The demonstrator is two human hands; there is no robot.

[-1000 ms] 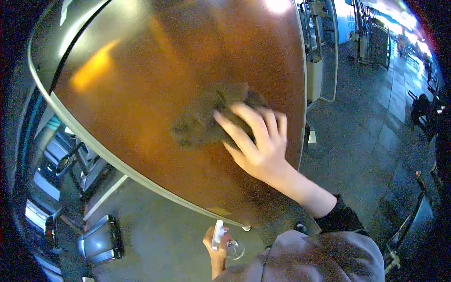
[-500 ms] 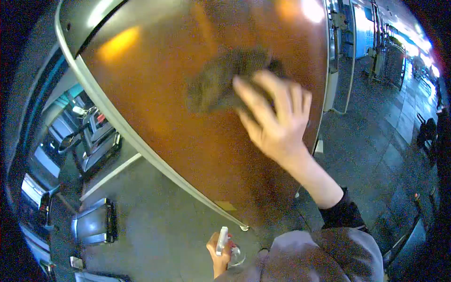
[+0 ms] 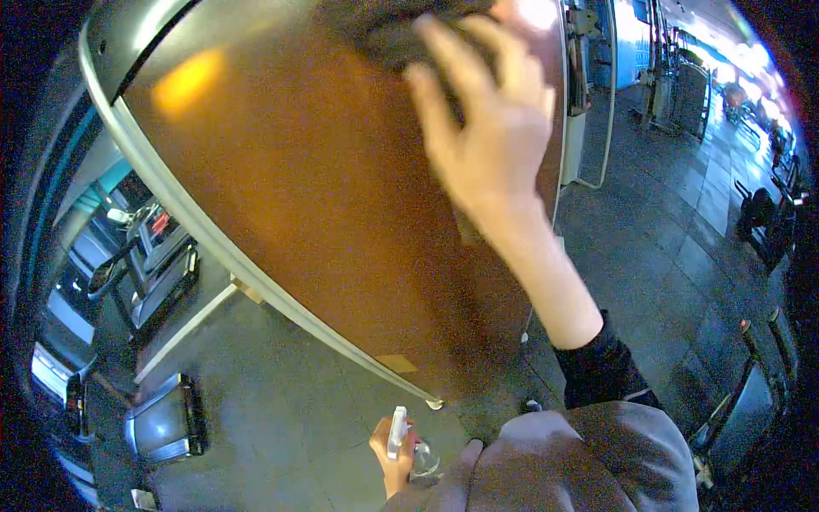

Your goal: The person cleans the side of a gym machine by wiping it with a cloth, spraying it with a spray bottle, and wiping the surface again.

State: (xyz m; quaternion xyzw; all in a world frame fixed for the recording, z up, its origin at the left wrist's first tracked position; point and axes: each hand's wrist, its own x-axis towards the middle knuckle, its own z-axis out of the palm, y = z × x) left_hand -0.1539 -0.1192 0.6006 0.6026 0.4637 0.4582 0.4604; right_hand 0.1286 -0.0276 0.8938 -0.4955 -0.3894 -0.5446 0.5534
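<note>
A glossy brown panel (image 3: 299,196) with a pale metal edge (image 3: 200,213) fills the middle of the view. Near its top, my right hand (image 3: 495,136) presses a dark cloth (image 3: 392,38) against the surface, fingers bent over it. Part of the cloth lies under the fingers, and motion blurs it. Low in the view, beside my body, my left hand (image 3: 386,450) is closed around a spray bottle (image 3: 398,433) with a white trigger head. The bottle's clear body (image 3: 426,461) shows behind the hand.
Treadmills (image 3: 162,418) stand on the dark floor to the left. Along the right, a tiled floor (image 3: 657,222) runs back past gym machines (image 3: 674,85). A white metal frame (image 3: 589,94) borders the panel's right side.
My right hand has slid the cloth upward along the panel, to near the view's top edge. My left hand keeps its hold on the spray bottle. The view has shifted slightly.
</note>
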